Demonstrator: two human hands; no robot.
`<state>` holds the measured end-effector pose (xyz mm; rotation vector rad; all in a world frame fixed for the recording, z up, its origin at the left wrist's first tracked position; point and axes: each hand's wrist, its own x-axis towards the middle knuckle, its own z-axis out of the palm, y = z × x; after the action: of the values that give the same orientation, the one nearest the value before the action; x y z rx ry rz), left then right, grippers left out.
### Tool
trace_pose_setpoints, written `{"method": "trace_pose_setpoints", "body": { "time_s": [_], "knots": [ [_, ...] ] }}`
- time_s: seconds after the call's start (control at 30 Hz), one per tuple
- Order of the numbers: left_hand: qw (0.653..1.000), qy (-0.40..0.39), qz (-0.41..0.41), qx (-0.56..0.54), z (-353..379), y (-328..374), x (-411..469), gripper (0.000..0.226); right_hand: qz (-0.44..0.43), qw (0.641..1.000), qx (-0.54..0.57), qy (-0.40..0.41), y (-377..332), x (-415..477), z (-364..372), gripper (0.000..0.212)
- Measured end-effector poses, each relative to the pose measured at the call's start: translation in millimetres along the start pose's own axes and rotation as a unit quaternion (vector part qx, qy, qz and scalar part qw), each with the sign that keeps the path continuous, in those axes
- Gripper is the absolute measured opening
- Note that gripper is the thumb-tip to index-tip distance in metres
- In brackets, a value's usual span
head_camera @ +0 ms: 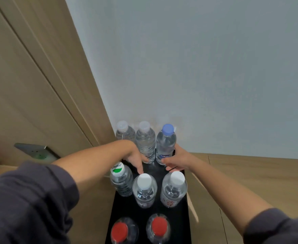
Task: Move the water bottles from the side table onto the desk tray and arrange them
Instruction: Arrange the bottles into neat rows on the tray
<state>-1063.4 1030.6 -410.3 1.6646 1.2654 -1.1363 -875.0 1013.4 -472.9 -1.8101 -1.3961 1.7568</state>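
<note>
A black tray (185, 215) on the wooden desk carries several water bottles in rows. At the back stand two white-capped bottles (125, 132) (145, 141) and a blue-capped bottle (166, 141). My right hand (179, 160) grips the blue-capped bottle low down, thumb in front and fingers behind. My left hand (136, 156) reaches in with loosely spread fingers, its fingertips at the base of the middle back bottle. The middle row holds a green-labelled cap bottle (121, 180) and two white-capped bottles (144, 189) (173, 188). Two red-capped bottles (119, 230) (158, 226) stand nearest me.
The tray sits in a corner between a white wall (197, 67) and a wooden door or panel (30, 85) on the left. A metal plate with a green light (39, 153) is on the left. Wooden desk top (241, 173) extends to the right.
</note>
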Motion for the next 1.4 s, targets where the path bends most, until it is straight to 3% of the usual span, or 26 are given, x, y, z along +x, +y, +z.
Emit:
{"method": "trace_pose_setpoints", "body": {
  "time_s": [0.5, 0.8, 0.93, 1.1, 1.23, 1.4],
  "knots": [
    [0.998, 0.023, 0.012, 0.057, 4, -7, 26, 0.062, -0.007, 0.999, 0.025, 0.036, 14, 18, 10, 0.051],
    [0.999, 0.006, -0.002, 0.034, 4, 0, 23, 0.069, 0.002, 0.999, 0.009, 0.05, 11, 13, 14, 0.053],
    [0.999, 0.018, -0.032, 0.033, 1, -1, 5, 0.065, 0.044, 0.992, -0.106, 0.044, -5, -4, 11, 0.061],
    [0.997, 0.064, -0.036, -0.01, -1, -4, -44, 0.062, 0.024, 0.919, -0.394, 0.016, -41, -48, -3, 0.051],
    [0.99, 0.137, 0.015, -0.015, 4, -6, -91, 0.051, 0.025, 0.905, -0.423, -0.026, -67, -82, -9, 0.054],
    [0.975, 0.212, 0.043, 0.055, 27, -17, -132, 0.047, -0.01, 0.9, -0.436, 0.001, -93, -120, -9, 0.061]
  ]
}}
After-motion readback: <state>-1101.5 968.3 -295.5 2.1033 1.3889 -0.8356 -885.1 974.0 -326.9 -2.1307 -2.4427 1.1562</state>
